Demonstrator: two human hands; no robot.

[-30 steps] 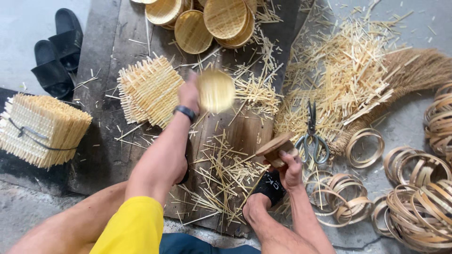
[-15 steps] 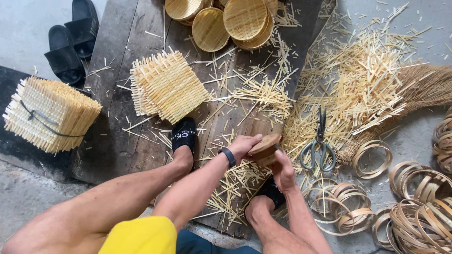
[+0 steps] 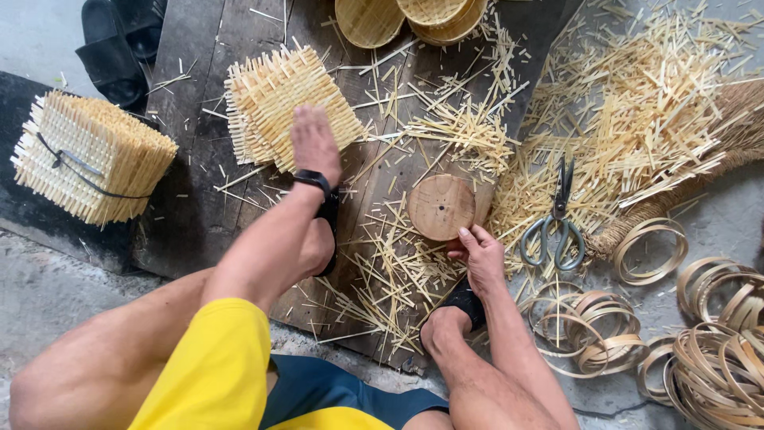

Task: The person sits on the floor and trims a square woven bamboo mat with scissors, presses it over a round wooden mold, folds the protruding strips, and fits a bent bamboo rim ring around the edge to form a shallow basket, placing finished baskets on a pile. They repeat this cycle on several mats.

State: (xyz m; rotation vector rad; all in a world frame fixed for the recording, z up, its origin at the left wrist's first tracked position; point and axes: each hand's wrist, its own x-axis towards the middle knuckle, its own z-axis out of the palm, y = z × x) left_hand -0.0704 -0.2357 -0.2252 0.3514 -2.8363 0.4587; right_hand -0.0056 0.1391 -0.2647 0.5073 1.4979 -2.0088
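The fingers of the right hand (image 3: 480, 256) curl against the lower right rim of a round wooden disc (image 3: 441, 207), thumb and fingertips touching its edge; the disc lies flat on the dark wooden board (image 3: 191, 215), and the grip looks loose rather than clamped. The left hand (image 3: 315, 143), with a black band at the wrist, is stretched forward with its fingers extended and together, lying on the near corner of a square woven bamboo mat (image 3: 286, 103); it holds nothing. That mat tops a small stack in the middle of the board. Loose bamboo splinters (image 3: 469, 131) lie scattered between the mat and the disc. Just right of the disc, off the board's edge, black-handled scissors (image 3: 555, 215) rest on a heap of cut bamboo strips (image 3: 637, 111). Coiled bamboo rings (image 3: 716, 358) lie on the floor at lower right. A tied bundle of woven squares (image 3: 87, 159) sits at far left, round woven trays (image 3: 410, 17) at the top edge, black sandals (image 3: 119, 44) at upper left.
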